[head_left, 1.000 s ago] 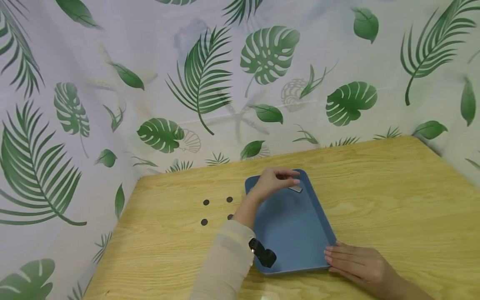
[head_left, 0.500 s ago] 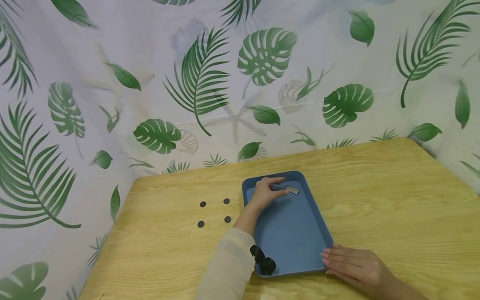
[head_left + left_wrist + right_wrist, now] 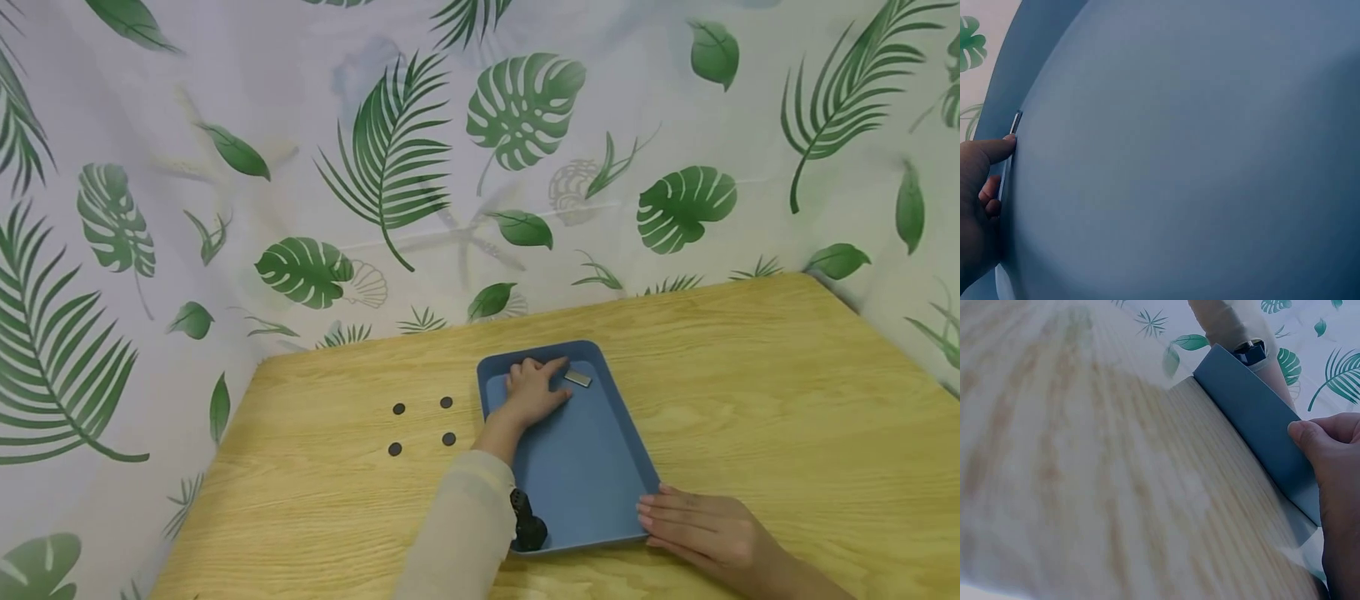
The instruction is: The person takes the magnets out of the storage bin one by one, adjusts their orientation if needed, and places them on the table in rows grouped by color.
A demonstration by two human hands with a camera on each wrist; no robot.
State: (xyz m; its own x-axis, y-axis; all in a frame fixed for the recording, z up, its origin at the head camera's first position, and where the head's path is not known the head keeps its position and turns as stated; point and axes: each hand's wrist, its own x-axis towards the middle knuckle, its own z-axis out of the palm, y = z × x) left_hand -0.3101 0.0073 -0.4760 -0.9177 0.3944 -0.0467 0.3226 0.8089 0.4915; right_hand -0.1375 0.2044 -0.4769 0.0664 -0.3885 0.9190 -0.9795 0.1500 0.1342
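Note:
A blue rectangular tray (image 3: 577,475) lies on the wooden table. Inside, near its far end, rests a small flat silver rectangular piece (image 3: 577,378) of unclear kind. My left hand (image 3: 532,392) is over the tray just left of this piece, its thumb and index finger spread apart. In the left wrist view the thumb overlaps the silver piece (image 3: 1015,123) along the tray wall; contact is unclear. My right hand (image 3: 705,529) holds the tray's near right corner, and in the right wrist view its thumb presses the outer wall (image 3: 1254,425) at the rim.
Several small black discs (image 3: 448,439) lie on the table (image 3: 322,500) left of the tray. A black wrist camera (image 3: 528,525) hangs from the left sleeve over the tray's near left corner. Behind the table hangs a leaf-patterned cloth (image 3: 420,167).
My left hand has drawn back to the left from the silver piece, which has come into fuller view in the tray. Its fingers have spread. My right hand stays at the tray corner.

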